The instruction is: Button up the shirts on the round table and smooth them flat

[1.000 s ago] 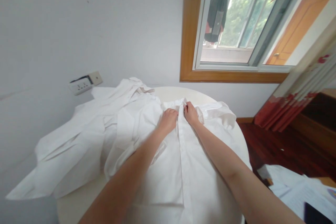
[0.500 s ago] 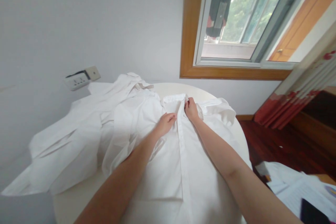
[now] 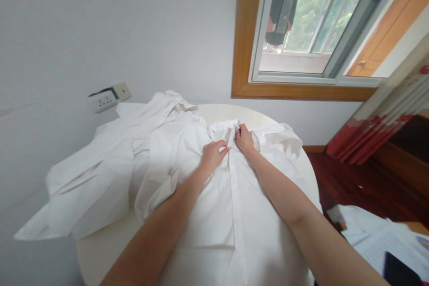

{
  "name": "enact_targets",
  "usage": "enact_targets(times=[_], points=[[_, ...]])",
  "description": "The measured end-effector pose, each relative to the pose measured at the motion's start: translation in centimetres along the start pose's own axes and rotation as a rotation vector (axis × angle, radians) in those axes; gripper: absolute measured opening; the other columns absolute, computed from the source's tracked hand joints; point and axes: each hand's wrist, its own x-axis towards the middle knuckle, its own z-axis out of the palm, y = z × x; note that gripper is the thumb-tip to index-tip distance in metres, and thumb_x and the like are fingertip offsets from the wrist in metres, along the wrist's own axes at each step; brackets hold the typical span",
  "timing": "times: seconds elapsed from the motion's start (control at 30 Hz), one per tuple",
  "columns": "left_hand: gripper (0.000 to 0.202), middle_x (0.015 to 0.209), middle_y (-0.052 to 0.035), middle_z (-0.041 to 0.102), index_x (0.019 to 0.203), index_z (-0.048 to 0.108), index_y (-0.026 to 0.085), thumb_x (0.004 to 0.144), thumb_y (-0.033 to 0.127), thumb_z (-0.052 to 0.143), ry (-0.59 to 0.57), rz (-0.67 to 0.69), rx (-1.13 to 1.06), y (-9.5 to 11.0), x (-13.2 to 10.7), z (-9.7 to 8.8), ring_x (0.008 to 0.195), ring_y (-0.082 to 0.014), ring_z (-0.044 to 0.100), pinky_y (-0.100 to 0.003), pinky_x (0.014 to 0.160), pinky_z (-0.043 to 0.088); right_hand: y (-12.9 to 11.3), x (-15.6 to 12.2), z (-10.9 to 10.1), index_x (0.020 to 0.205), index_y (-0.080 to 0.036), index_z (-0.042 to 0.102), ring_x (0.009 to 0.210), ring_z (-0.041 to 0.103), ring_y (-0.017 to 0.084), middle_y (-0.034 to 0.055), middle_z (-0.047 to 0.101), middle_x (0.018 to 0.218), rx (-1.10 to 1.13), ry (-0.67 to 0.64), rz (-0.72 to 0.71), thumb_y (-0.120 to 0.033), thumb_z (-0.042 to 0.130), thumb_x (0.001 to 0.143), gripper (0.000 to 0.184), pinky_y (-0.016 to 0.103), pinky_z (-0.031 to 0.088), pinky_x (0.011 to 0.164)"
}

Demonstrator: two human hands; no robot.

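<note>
A white button-up shirt lies spread front-up on a round cream table, its collar toward the wall. My left hand rests on the shirt just left of the button placket near the collar, fingers curled and pinching the fabric edge. My right hand is closed on the placket edge at the collar. The two hands are almost touching. A second white garment lies crumpled to the left and hangs over the table's edge.
A wall socket sits on the grey wall behind the table. A wooden-framed window is at the upper right. Red-patterned curtain and dark wooden floor are to the right. Papers lie at lower right.
My left hand slid from a fist beside the collar to a looser pinch slightly lower on the placket. My right hand stayed at the collar. The view shifted a little.
</note>
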Motion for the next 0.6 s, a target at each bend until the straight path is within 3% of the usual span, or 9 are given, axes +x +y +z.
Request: enact_targets(times=[0.37, 0.6], points=[[0.020, 0.099, -0.0014, 0.070, 0.096, 0.067, 0.025, 0.088, 0.036, 0.052, 0.022, 0.016, 0.121, 0.9, -0.4, -0.3, 0.095, -0.0212, 0.058, -0.034, 0.085, 0.037, -0.1, -0.1, -0.1, 0.102, -0.020, 0.046, 0.079, 0.059, 0.017, 0.0048, 0.064, 0.090, -0.042, -0.003, -0.007, -0.026, 0.033, 0.095, 0.016, 0.025, 0.037, 0.068], [0.023, 0.095, -0.0040, 0.070, 0.097, 0.067, 0.023, 0.091, 0.034, 0.048, 0.008, 0.070, 0.213, 1.5, -0.7, -0.6, 0.095, -0.0220, 0.055, -0.037, 0.085, 0.033, -1.3, -0.6, -0.8, 0.106, -0.018, 0.047, 0.089, 0.061, 0.020, 0.0097, 0.065, 0.099, -0.233, -0.064, -0.007, -0.026, 0.033, 0.096, 0.019, 0.027, 0.039, 0.071]])
